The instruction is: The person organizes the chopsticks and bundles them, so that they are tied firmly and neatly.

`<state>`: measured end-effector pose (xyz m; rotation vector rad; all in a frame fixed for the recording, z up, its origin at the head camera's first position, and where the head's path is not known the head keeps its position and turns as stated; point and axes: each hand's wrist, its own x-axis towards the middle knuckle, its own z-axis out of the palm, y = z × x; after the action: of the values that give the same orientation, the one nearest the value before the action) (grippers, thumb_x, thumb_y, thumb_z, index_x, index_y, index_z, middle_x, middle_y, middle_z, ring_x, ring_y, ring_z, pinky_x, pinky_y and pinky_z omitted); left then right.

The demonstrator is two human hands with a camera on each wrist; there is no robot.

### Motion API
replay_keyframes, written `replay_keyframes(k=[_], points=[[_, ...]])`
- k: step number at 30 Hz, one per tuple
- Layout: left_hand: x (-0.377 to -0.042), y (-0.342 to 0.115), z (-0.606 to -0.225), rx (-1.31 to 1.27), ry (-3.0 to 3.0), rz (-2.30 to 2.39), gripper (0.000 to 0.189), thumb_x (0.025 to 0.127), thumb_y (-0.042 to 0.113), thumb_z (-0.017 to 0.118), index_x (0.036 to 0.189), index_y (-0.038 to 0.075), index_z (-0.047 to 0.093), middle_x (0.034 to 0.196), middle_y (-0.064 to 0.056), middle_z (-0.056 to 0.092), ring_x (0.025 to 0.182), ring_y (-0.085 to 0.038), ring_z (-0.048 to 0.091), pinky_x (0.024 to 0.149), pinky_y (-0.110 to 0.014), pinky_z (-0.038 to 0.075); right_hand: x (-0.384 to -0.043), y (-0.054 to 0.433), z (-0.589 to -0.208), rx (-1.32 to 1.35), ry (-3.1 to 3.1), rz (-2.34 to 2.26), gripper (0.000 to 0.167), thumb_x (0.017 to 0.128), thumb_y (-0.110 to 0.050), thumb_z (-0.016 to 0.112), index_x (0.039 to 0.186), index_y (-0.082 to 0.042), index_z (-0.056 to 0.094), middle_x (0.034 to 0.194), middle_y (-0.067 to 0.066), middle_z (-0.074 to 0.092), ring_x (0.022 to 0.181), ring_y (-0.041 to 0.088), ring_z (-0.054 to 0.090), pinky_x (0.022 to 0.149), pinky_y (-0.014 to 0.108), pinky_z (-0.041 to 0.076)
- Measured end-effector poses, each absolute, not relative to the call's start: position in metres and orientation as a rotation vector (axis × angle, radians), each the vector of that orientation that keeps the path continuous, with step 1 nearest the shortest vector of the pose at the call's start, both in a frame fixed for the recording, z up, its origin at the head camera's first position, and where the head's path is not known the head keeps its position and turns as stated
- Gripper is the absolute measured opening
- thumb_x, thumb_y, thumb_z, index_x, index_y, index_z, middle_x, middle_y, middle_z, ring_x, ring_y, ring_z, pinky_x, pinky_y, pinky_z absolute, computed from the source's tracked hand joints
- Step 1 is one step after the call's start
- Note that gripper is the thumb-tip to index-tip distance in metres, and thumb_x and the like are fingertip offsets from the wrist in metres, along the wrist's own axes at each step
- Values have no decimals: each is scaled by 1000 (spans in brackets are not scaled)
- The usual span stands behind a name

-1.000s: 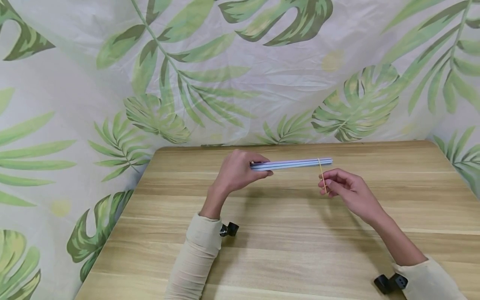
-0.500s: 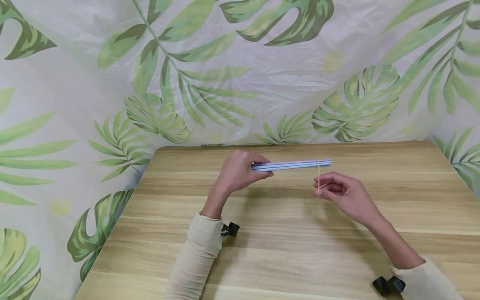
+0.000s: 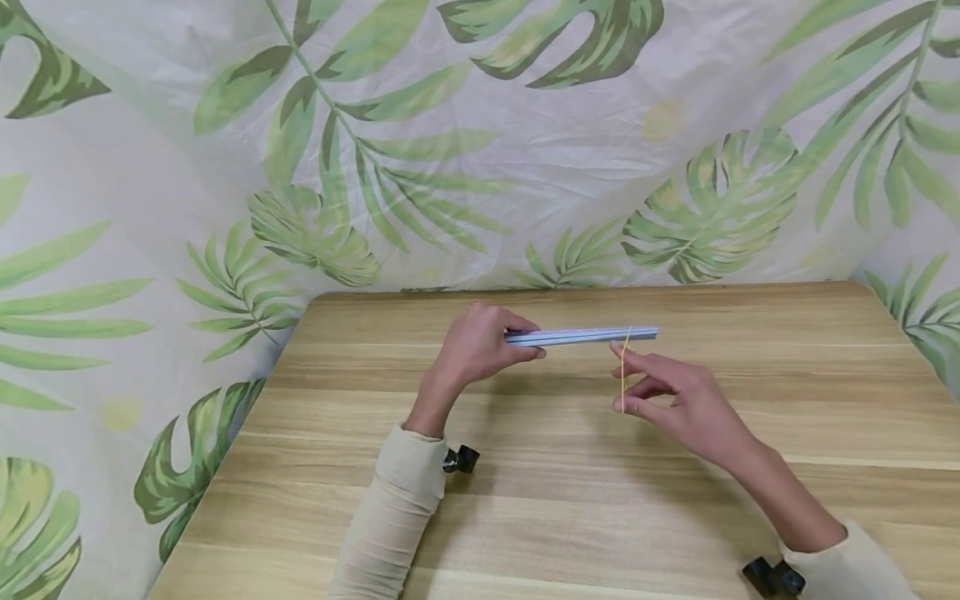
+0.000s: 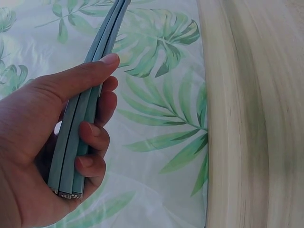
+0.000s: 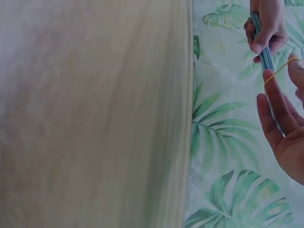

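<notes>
Several sticks (image 3: 581,336) in left hand (image 3: 480,343)

1 wood-grain table (image 3: 570,500), far corners rounded — behind it, a creased, pale leaf-print cloth (image 3: 555,175).

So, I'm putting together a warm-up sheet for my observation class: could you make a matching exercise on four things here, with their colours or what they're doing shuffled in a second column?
Column one
1. Left hand
2. Right hand
3. Thin band
4. Backdrop cloth

Column two
A. Yellow
B. Pale, printed with green leaves
C. Holds the band stretched
D. Grips the bundle of bluish sticks

Right pairs: 1-D, 2-C, 3-A, 4-B
</notes>
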<state>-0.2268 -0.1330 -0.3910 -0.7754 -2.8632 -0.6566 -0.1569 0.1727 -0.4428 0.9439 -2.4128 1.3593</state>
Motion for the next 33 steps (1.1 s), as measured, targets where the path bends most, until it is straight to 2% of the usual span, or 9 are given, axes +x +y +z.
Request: replay_keyframes(k=[6,11,15,18,21,26,30,33], points=[[-225,-133,-392,-761,-2859,-708,22,86,37,92,104,26,88,91,9,83,62,-5,53,57,-24,37,-148,169,-438,852,-2519,1302,107,84,-5,90,171,-23,30,122,11,77,85,4,79,65,24,60],[-223,-132,-392,-756,-2814,-730,20,88,38,90,104,26,88,89,9,83,58,-4,50,54,-23,33,-145,167,-436,741,-2549,1337,124,82,-8,93,174,-27,13,126,11,76,82,1,78,72,19,61],[-221,-131,-393,-736,-2768,-740,22,89,37,89,107,24,88,91,7,84,57,-4,50,52,-22,30,-142,166,-435,617,-2558,1525,129,83,-14,93,174,-31,4,129,13,75,83,3,79,75,18,61],[-220,-130,-394,-715,-2733,-724,25,89,37,89,110,23,88,96,5,85,59,-3,57,51,-21,33,-141,167,-434,504,-2561,1708,128,85,-20,93,173,-36,1,131,10,74,86,6,80,77,21,62],[-220,-128,-396,-712,-2696,-685,24,89,37,89,109,24,88,97,6,85,63,-4,66,50,-21,37,-141,168,-434,433,-2538,1870,124,88,-21,91,173,-36,4,131,3,73,87,11,80,79,24,62],[-220,-124,-399,-713,-2644,-636,22,87,37,91,105,26,88,94,6,84,61,-5,67,47,-21,36,-141,167,-435,409,-2463,2106,109,93,-15,86,174,-19,14,127,-7,71,90,17,81,84,26,62],[-220,-119,-401,-747,-2618,-619,21,87,38,91,104,26,88,93,6,84,61,-4,67,48,-21,37,-142,163,-436,415,-2387,2292,94,96,-6,80,171,-7,23,125,-4,71,93,18,82,90,32,64],[-221,-118,-402,-773,-2595,-626,22,87,37,91,105,25,88,94,5,84,64,-5,70,52,-22,43,-145,163,-436,406,-2342,2349,85,98,-2,75,168,-3,26,123,-3,71,92,17,81,88,36,64]])
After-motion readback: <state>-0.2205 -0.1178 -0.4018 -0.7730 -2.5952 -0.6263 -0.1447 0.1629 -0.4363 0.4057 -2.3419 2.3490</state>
